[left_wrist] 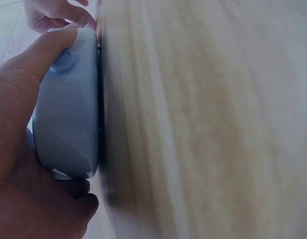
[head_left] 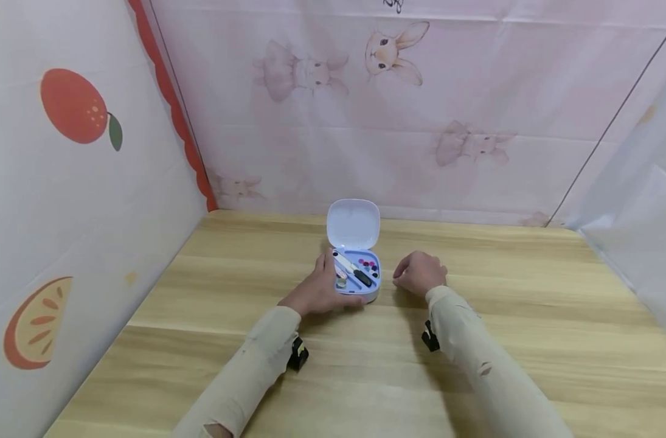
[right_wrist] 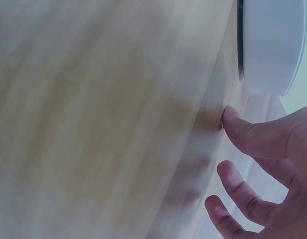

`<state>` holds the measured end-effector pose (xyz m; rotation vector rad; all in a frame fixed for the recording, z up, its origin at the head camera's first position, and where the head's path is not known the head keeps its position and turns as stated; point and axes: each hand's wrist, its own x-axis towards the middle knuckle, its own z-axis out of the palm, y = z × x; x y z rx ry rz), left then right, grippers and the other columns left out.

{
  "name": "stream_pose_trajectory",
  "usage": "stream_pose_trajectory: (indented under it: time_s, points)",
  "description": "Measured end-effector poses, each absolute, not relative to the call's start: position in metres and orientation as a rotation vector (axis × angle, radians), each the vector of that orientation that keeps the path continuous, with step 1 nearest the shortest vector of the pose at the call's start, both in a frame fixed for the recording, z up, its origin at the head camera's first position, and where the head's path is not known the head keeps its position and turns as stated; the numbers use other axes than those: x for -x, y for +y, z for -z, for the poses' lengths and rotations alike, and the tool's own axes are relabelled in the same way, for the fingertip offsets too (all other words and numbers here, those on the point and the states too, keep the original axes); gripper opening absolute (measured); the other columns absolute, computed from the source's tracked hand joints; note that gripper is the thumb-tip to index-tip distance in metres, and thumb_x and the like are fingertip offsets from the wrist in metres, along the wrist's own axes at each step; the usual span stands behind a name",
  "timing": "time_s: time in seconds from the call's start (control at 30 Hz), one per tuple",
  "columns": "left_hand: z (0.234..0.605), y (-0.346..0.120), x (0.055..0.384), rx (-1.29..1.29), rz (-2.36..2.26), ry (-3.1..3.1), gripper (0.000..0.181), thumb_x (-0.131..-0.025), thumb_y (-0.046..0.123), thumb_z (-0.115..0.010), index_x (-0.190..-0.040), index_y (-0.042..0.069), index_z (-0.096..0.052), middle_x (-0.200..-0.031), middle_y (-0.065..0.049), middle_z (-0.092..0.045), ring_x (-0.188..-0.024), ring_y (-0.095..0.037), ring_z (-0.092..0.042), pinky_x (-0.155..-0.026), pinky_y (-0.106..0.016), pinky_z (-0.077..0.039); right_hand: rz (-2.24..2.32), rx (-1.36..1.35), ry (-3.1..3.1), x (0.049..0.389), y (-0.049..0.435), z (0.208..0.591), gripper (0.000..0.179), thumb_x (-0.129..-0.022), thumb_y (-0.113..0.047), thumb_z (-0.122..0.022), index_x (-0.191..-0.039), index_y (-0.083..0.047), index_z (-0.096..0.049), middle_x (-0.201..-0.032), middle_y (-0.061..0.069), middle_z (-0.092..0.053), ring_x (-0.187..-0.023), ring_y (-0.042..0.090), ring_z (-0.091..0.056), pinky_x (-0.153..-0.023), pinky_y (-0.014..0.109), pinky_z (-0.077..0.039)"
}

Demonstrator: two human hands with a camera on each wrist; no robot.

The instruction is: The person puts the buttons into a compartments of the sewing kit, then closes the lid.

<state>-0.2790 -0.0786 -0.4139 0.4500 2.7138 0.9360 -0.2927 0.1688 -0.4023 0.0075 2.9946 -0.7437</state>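
A small light-blue sewing kit box (head_left: 372,293) stands on the table with its lid (head_left: 353,224) raised at the back. My left hand (head_left: 317,291) grips its left side, the thumb along the front beside the round catch (left_wrist: 63,61). Inside lie a slim tool with a black end (head_left: 362,278), a small round silvery piece (head_left: 340,283) and several coloured beads or buttons (head_left: 368,264). Right of the box, my right hand (head_left: 420,274) hovers low, thumb tip (right_wrist: 230,113) down at the tabletop and other fingers loosely bent. Whether its fingertips pinch something tiny cannot be made out.
The wood-grain table (head_left: 530,316) spreads out on both sides of the box. A pink rabbit-print cloth (head_left: 333,152) hangs behind its far edge, and a fruit-print cloth (head_left: 119,213) hangs at the left. A black wrist device (head_left: 430,336) sits under the right sleeve.
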Motion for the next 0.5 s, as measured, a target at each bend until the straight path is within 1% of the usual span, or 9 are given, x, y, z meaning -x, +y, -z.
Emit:
stream_pose_trajectory:
  time_s: [0.07, 0.23, 0.3, 0.5]
  points:
    - [0.4107, -0.0774, 0.2804, -0.446, -0.933, 2.717, 0.139, -0.072, 0.069, -0.080, -0.162, 0.012, 0.009, -0.166, -0.015, -0.008, -0.134, -0.034, -0.041, -0.113, -0.051, -0.036, 0.748, -0.010, 3.006, 0.2949, 0.1708, 0.4000, 0.003, -0.083, -0.020, -0.080, -0.082, -0.016, -0.081, -0.103, 0.006, -0.074, -0.102, 0.039, -0.058, -0.092, 0.061, -0.038]
    - [0.4097, -0.0773, 0.2802, -0.431, -0.918, 2.708, 0.138, -0.073, 0.067, -0.081, -0.162, 0.012, 0.009, -0.165, -0.014, -0.009, -0.133, -0.033, -0.042, -0.113, -0.049, -0.036, 0.765, -0.012, 2.968, 0.2979, 0.1724, 0.4012, 0.004, -0.082, -0.018, -0.081, -0.082, -0.014, -0.080, -0.088, 0.001, -0.073, -0.097, 0.034, -0.056, -0.092, 0.058, -0.036]
    - [0.4103, -0.0775, 0.2800, -0.429, -0.918, 2.707, 0.138, -0.073, 0.067, -0.081, -0.162, 0.012, 0.009, -0.165, -0.014, -0.008, -0.133, -0.033, -0.042, -0.114, -0.048, -0.036, 0.770, -0.018, 2.963, 0.2985, 0.1722, 0.4028, 0.004, -0.082, -0.018, -0.081, -0.081, -0.014, -0.080, -0.085, -0.001, -0.072, -0.095, 0.033, -0.056, -0.091, 0.056, -0.036]
    - [0.4099, -0.0770, 0.2803, -0.425, -0.946, 2.699, 0.139, -0.072, 0.068, -0.081, -0.162, 0.012, 0.009, -0.165, -0.014, -0.008, -0.134, -0.033, -0.041, -0.114, -0.050, -0.035, 0.781, -0.023, 2.961, 0.2992, 0.1714, 0.4049, 0.005, -0.083, -0.014, -0.079, -0.079, -0.012, -0.077, -0.082, 0.001, -0.069, -0.090, 0.031, -0.055, -0.088, 0.053, -0.037]
